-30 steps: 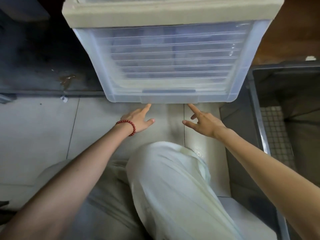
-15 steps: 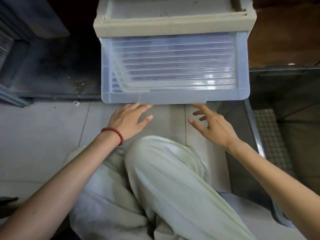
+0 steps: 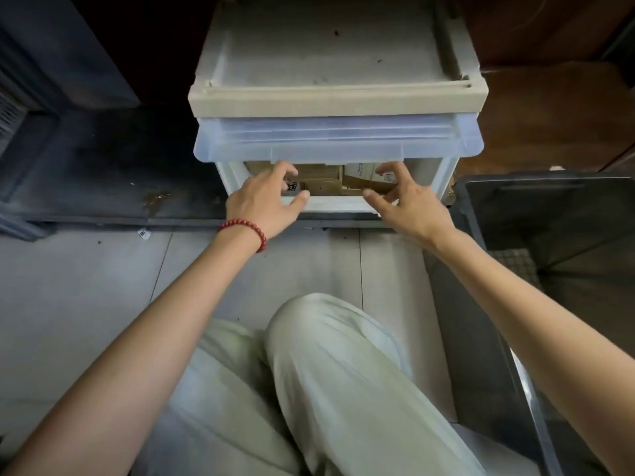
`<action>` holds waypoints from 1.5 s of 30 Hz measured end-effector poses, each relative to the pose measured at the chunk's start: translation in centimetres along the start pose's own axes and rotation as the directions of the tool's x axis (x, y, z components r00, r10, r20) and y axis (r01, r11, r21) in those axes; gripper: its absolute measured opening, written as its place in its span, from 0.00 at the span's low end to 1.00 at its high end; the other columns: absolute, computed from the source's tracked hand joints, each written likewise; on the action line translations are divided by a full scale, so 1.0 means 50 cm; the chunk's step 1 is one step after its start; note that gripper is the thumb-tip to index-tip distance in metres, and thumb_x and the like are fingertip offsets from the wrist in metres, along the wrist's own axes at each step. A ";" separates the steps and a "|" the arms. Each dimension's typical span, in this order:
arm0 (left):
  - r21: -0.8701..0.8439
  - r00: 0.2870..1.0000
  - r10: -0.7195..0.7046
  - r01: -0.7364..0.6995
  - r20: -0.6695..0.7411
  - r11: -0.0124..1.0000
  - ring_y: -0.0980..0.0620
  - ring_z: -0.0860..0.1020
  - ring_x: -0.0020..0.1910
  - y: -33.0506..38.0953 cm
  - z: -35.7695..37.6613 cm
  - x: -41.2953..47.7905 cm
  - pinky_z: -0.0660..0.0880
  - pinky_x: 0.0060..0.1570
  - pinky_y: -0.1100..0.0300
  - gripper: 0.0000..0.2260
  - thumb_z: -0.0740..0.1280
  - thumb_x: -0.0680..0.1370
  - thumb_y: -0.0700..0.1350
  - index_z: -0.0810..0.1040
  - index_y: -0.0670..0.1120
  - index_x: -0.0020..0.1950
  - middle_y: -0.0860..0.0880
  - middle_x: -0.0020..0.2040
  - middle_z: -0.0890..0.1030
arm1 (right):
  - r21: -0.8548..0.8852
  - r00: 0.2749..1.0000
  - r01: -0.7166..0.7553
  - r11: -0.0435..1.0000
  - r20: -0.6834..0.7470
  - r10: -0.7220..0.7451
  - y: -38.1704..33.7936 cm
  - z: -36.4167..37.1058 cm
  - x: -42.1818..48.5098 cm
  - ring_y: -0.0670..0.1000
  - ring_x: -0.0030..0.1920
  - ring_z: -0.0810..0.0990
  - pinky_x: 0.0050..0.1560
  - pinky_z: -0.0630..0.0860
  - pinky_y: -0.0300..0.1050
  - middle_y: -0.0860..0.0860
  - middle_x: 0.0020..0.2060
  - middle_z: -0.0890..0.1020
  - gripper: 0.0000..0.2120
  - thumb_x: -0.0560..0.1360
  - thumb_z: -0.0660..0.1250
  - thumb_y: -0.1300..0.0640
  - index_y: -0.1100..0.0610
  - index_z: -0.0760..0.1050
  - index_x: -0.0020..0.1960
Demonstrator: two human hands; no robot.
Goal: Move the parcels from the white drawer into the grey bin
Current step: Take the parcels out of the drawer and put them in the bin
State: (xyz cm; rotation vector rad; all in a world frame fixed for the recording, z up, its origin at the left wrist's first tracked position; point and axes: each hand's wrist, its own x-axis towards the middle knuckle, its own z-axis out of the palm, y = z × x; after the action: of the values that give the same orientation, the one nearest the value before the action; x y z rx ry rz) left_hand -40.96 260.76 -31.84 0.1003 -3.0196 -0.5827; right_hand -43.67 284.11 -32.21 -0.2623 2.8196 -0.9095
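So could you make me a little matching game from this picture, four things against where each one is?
Things:
1 parcels
2 grey bin
3 bead bracelet
4 clear flap

Places:
A by the left hand, round the wrist
B raised above the opening
C inside the white drawer
D on the floor, far right

Pairs: 1-C, 2-D, 3-A, 4-B

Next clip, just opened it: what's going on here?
A crouching person reaches both bare hands into the white drawer, whose translucent front panel stands raised. The left hand and right hand have their fingers spread at the brown cardboard parcels inside. Neither plainly grips one, and none is out. The grey bin stands to the person's right, with no parcel showing in the part in view.
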 end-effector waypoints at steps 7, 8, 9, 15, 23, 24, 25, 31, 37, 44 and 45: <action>0.081 0.998 -0.066 0.065 0.006 0.995 0.49 0.76 0.50 0.009 -0.009 0.121 0.67 0.41 0.57 0.16 0.60 0.77 0.61 0.68 0.54 0.60 0.54 0.50 0.77 | -0.021 1.000 -0.023 1.000 0.001 0.023 -0.016 -0.042 0.110 0.58 0.47 0.81 0.54 0.77 0.56 0.53 0.46 0.82 0.21 0.78 0.60 0.39 0.50 0.63 0.65; 0.090 0.998 -0.067 0.066 0.011 0.994 0.49 0.76 0.50 0.011 -0.008 0.131 0.67 0.42 0.57 0.17 0.60 0.77 0.61 0.68 0.54 0.61 0.54 0.50 0.77 | -0.035 1.000 -0.026 0.999 0.013 0.027 -0.016 -0.047 0.120 0.58 0.47 0.81 0.54 0.77 0.57 0.54 0.49 0.82 0.21 0.78 0.60 0.39 0.49 0.63 0.66; 0.092 0.997 -0.072 0.070 0.015 0.993 0.49 0.76 0.50 0.012 -0.008 0.139 0.68 0.42 0.56 0.17 0.60 0.77 0.61 0.67 0.54 0.61 0.53 0.50 0.77 | -0.046 0.999 -0.026 0.999 0.023 0.028 -0.016 -0.051 0.128 0.59 0.47 0.80 0.54 0.78 0.58 0.55 0.52 0.81 0.22 0.78 0.60 0.39 0.49 0.63 0.66; 0.122 0.997 -0.075 0.073 0.018 0.990 0.48 0.76 0.54 0.010 -0.008 0.154 0.69 0.44 0.56 0.21 0.60 0.77 0.61 0.65 0.55 0.67 0.53 0.53 0.78 | -0.082 0.998 -0.027 0.996 0.049 0.031 -0.014 -0.050 0.147 0.58 0.50 0.80 0.56 0.77 0.57 0.55 0.52 0.82 0.26 0.78 0.60 0.38 0.47 0.59 0.71; 0.171 0.994 -0.091 0.079 0.064 0.982 0.45 0.73 0.63 -0.001 0.011 0.108 0.71 0.50 0.51 0.27 0.61 0.77 0.61 0.60 0.56 0.73 0.50 0.64 0.75 | -0.124 0.997 -0.019 0.992 0.066 0.027 0.001 -0.022 0.108 0.58 0.58 0.78 0.55 0.76 0.54 0.52 0.54 0.83 0.29 0.77 0.60 0.36 0.46 0.59 0.72; 0.174 0.993 -0.096 0.084 0.062 0.981 0.44 0.71 0.64 -0.001 0.019 0.101 0.71 0.52 0.49 0.27 0.61 0.77 0.60 0.60 0.56 0.73 0.50 0.66 0.74 | -0.114 0.998 -0.011 0.993 0.066 0.019 0.003 -0.018 0.103 0.57 0.60 0.77 0.56 0.75 0.54 0.51 0.57 0.81 0.29 0.77 0.60 0.36 0.46 0.59 0.72; 0.176 0.993 -0.103 0.092 0.056 0.980 0.44 0.70 0.65 -0.004 0.029 0.094 0.71 0.54 0.48 0.27 0.61 0.77 0.60 0.60 0.55 0.73 0.50 0.68 0.72 | -0.099 0.998 0.002 0.995 0.064 0.005 0.007 -0.011 0.099 0.56 0.62 0.76 0.57 0.75 0.54 0.52 0.61 0.79 0.29 0.76 0.61 0.37 0.47 0.60 0.72; 0.202 0.983 -0.175 0.162 0.047 0.966 0.43 0.66 0.68 -0.052 0.093 0.084 0.69 0.58 0.46 0.28 0.62 0.77 0.60 0.61 0.52 0.74 0.48 0.71 0.67 | -0.048 0.998 0.066 0.997 -0.002 -0.067 0.024 0.058 0.112 0.55 0.70 0.68 0.62 0.73 0.56 0.51 0.71 0.66 0.31 0.76 0.64 0.39 0.47 0.60 0.74; 0.153 0.973 -0.229 0.229 -0.019 0.961 0.42 0.65 0.69 -0.085 0.119 0.117 0.69 0.60 0.44 0.34 0.61 0.76 0.64 0.57 0.48 0.76 0.45 0.72 0.67 | 0.013 0.994 0.086 0.996 -0.068 -0.085 0.020 0.111 0.168 0.55 0.69 0.68 0.59 0.71 0.51 0.52 0.71 0.66 0.34 0.76 0.63 0.38 0.50 0.58 0.76; 0.036 0.959 -0.284 0.285 -0.018 0.958 0.44 0.61 0.73 -0.094 0.150 0.181 0.65 0.65 0.44 0.37 0.56 0.75 0.69 0.55 0.48 0.77 0.44 0.75 0.62 | 0.058 0.998 0.043 0.997 -0.048 -0.040 0.025 0.146 0.231 0.57 0.69 0.68 0.63 0.69 0.52 0.56 0.71 0.66 0.37 0.76 0.62 0.36 0.55 0.57 0.76; 0.013 0.956 -0.291 0.292 -0.020 0.956 0.44 0.62 0.72 -0.092 0.156 0.190 0.65 0.65 0.45 0.37 0.56 0.75 0.69 0.57 0.48 0.76 0.44 0.74 0.63 | 0.063 0.999 0.039 0.997 -0.038 -0.037 0.027 0.150 0.237 0.57 0.69 0.69 0.64 0.69 0.52 0.56 0.72 0.66 0.37 0.76 0.61 0.36 0.55 0.57 0.77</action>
State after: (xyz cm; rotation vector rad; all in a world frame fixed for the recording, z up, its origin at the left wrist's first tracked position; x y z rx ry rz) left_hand -50.77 258.66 -40.30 0.5571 -3.0125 -0.5729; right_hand -53.77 278.42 -40.24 -0.2943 2.8218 -1.0212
